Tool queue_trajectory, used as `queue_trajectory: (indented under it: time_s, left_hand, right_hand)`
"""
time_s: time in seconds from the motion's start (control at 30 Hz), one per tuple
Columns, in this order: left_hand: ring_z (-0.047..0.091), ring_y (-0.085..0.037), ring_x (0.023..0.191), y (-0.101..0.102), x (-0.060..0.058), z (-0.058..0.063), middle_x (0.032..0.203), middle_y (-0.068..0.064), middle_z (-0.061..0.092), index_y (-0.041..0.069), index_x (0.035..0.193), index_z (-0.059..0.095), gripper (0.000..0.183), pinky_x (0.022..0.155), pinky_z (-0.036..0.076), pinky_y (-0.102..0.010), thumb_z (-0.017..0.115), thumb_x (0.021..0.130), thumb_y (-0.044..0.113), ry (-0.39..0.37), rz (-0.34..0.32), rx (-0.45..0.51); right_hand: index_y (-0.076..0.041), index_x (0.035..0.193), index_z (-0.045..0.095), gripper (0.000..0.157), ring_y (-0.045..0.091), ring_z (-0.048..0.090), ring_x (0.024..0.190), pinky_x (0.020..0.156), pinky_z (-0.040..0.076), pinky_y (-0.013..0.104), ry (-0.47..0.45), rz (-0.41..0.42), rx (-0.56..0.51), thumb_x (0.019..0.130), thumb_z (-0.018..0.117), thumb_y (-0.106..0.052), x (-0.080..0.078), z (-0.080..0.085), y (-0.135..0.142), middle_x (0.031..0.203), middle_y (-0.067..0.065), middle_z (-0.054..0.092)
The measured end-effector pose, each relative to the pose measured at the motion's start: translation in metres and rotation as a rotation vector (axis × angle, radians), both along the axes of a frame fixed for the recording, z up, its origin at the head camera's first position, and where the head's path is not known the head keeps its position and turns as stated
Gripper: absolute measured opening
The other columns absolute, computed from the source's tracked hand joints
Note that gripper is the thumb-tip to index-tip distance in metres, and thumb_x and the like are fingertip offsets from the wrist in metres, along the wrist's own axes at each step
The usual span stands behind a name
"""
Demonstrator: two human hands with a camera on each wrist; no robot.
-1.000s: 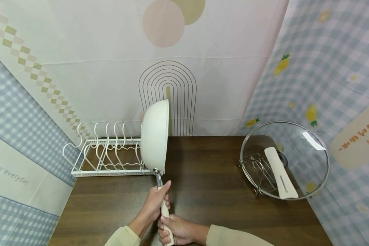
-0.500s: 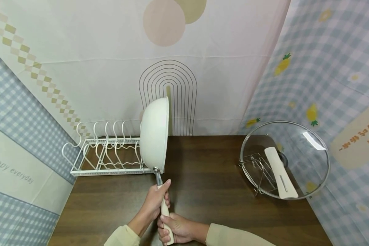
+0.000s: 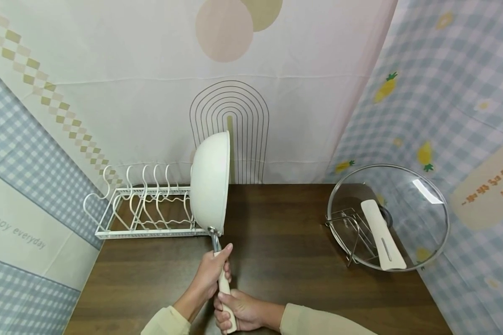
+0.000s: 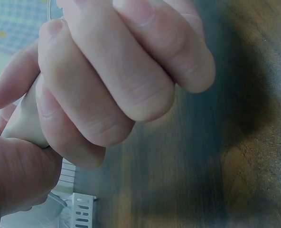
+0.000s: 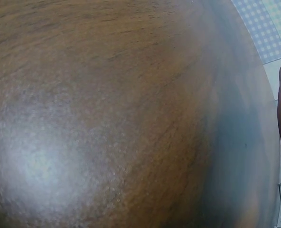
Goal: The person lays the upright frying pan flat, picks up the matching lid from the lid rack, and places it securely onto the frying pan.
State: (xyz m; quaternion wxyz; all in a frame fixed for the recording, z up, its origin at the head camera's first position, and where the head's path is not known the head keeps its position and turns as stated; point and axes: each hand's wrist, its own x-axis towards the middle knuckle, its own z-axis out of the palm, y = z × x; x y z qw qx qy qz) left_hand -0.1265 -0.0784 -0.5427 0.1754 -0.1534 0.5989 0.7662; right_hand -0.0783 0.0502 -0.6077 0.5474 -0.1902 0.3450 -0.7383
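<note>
A white deep frying pan [image 3: 210,184] stands on its side, its open face turned right, at the right end of a white wire rack [image 3: 146,235]. The pan overlaps that end of the rack. My left hand [image 3: 211,274] grips the cream handle [image 3: 224,284] just below its metal neck, thumb lying along the top. Lower down, my right hand [image 3: 243,311] wraps round the handle's end. In the left wrist view, curled fingers [image 4: 117,71] surround the handle [image 4: 26,118]. The right wrist view holds mostly wooden table top, with the right hand's grip out of sight.
A glass lid [image 3: 419,232] with a cream grip [image 3: 383,235] leans on a small metal wire stand [image 3: 352,232] at the right. Several white dividers [image 3: 157,179] rise from the rack. Printed cloth walls [image 3: 297,116] border the brown table [image 3: 285,232] at back and sides.
</note>
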Motion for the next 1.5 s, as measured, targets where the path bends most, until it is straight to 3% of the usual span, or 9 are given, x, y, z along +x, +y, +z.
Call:
queue_trajectory:
  time_s: [0.63, 1.5]
  left_hand:
    - [0.043, -0.01, 0.038, -0.001, 0.001, -0.001, 0.045, 0.006, 0.043, 0.015, 0.062, 0.045, 0.046, 0.042, 0.044, -0.027, 0.067, 0.086, 0.047, 0.008, -0.006, 0.021]
    - [0.042, -0.011, 0.038, -0.001, 0.001, 0.01, 0.045, 0.005, 0.043, 0.014, 0.058, 0.045, 0.048, 0.042, 0.043, -0.027, 0.067, 0.087, 0.046, 0.034, 0.004, 0.027]
  right_hand:
    - [-0.022, 0.083, 0.042, 0.036, 0.003, 0.04, 0.057, 0.061, 0.041, 0.021, 0.004, 0.004, -0.001, 0.1, 0.03, -0.051, 0.0, 0.002, 0.0, 0.065, -0.012, 0.04]
    - [-0.023, 0.083, 0.043, 0.036, 0.002, 0.043, 0.057, 0.062, 0.043, 0.021, 0.04, -0.003, 0.008, 0.1, 0.029, -0.052, -0.002, 0.009, 0.0, 0.065, -0.013, 0.043]
